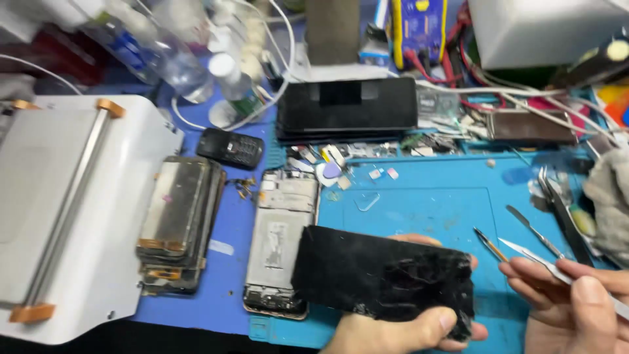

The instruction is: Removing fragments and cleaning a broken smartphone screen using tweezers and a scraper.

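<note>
Left hand (400,324) grip around cracked black screen panel (383,275), right hand (576,301) pinching metal tweezers (544,262) above blue mat (426,196).

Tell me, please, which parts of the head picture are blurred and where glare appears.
Head view: the far bench is soft, the plastic bottles most of all; the right hand and its metal blade are slightly smeared. The black panel in the left hand looks sharper. Mild glare lies on the white machine.

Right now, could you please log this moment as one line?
left hand: holds black cracked screen panel | right hand: holds metal blade tool | open phone frame on blue mat
</note>
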